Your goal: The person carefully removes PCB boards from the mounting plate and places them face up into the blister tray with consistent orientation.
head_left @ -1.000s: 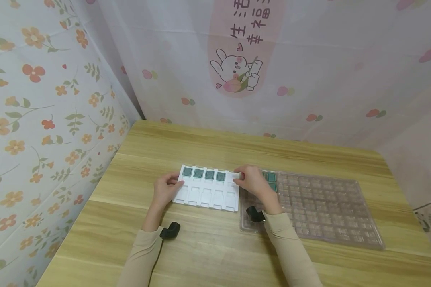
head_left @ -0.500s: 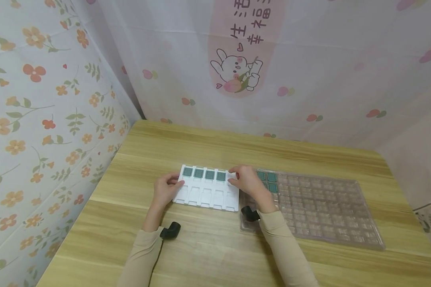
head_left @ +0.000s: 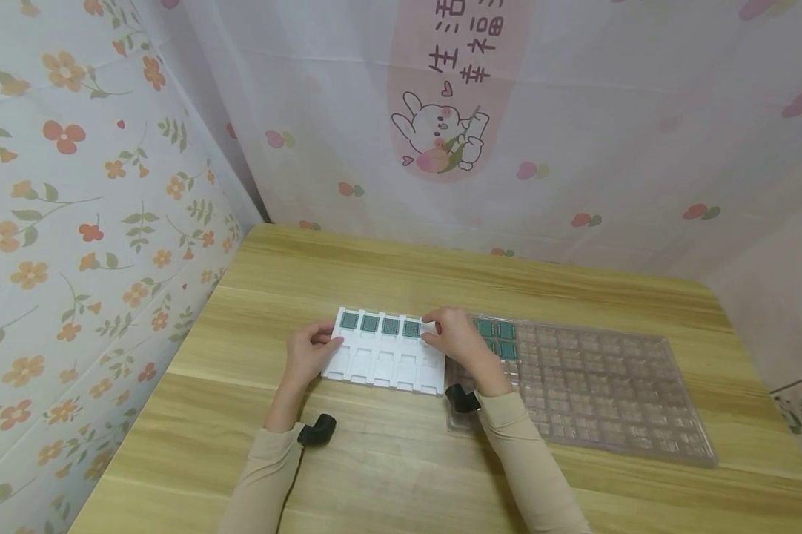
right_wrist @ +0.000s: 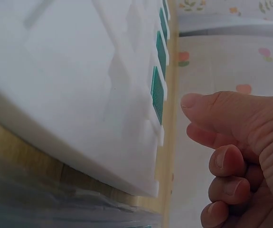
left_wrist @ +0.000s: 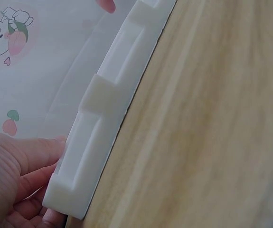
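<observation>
A white plastic tray (head_left: 373, 368) with two rows of recesses lies on the table, several square green chips (head_left: 390, 325) seated in its far row. At the tray's left end, my left hand (head_left: 306, 352) grips the edge, thumb on top; the left wrist view shows this hand (left_wrist: 20, 175) at the tray's corner. My right hand (head_left: 457, 337) is over the far right corner, thumb and index finger apart beside the rightmost chip (head_left: 411, 328). In the right wrist view, nothing shows between the fingers of this hand (right_wrist: 243, 147), and its other fingers are curled.
To the right, a large clear plastic tray (head_left: 601, 386) with many pockets adjoins the white one. Several green chips (head_left: 505, 330) sit in its far left pockets, partly behind the right hand. A floral cloth (head_left: 74, 245) hangs at the left, and another curtain (head_left: 334, 133) behind the table.
My right hand has moved left along the white tray, from its right edge towards the rightmost chip there. More chips in the clear tray are uncovered. The left hand stays put.
</observation>
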Demonstrator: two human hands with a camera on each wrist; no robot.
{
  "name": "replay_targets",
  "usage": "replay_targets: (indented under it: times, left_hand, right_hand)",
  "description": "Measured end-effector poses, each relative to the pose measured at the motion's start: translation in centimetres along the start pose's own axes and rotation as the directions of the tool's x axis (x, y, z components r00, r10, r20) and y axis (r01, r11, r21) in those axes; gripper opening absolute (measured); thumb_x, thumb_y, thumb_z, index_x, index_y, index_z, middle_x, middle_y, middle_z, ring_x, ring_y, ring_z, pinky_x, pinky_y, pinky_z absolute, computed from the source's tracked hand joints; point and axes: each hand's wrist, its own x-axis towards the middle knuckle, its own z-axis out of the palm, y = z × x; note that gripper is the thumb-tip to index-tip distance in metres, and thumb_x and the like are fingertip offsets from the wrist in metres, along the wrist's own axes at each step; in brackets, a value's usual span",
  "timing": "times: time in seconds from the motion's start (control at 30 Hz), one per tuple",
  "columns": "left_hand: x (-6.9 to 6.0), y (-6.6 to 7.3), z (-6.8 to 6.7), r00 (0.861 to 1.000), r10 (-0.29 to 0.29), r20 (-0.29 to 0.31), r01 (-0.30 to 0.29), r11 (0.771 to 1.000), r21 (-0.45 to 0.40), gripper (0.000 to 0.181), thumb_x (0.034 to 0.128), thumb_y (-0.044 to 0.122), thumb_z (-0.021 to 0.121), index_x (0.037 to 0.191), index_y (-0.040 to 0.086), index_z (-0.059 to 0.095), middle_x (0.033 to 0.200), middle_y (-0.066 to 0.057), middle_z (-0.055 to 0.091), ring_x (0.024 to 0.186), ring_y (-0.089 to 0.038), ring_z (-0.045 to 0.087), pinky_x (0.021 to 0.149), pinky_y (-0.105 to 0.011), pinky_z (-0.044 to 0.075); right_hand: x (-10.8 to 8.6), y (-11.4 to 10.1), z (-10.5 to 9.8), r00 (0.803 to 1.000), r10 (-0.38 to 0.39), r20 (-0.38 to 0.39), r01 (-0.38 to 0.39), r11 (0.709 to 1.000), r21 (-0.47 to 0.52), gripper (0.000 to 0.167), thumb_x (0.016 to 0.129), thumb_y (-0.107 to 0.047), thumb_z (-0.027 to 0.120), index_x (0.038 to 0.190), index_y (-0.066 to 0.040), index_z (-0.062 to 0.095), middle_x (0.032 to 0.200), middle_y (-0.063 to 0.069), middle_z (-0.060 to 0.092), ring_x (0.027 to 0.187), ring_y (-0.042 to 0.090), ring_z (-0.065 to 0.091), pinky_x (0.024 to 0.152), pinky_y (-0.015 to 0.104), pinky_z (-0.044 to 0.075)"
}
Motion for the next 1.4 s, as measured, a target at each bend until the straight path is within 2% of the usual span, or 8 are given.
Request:
replay_targets:
  times: [0.63,1.4]
  left_hand:
    - [0.0,-0.2,0.0,1.000,0.006,-0.003,-0.006,1.000,-0.008,0.028,0.0794,0.004,0.072,0.106,-0.005,0.067,0.090,-0.017,0.066,0.080,-0.025,0.060,0.064,-0.017,0.046]
    - [0.0,-0.1,-0.1,1.000,0.002,0.010,-0.002,1.000,-0.017,0.029,0.0808,0.006,0.071,0.107,-0.005,0.066,0.092,-0.018,0.066,0.082,-0.026,0.060,0.067,-0.019,0.047]
  right_hand:
    - [0.4,-0.3,0.4,1.000,0.030,0.003,-0.030,0.999,-0.014,0.027,0.081,-0.009,0.071,0.105,0.004,0.068,0.057,0.000,0.041,0.051,0.011,0.031,0.048,0.022,0.027]
    - [1.5,-0.3,1.4,0.999,0.014,0.035,-0.013,0.999,-0.049,0.028,0.080,-0.011,0.073,0.105,0.002,0.068,0.059,0.000,0.045,0.053,0.011,0.035,0.049,0.022,0.029]
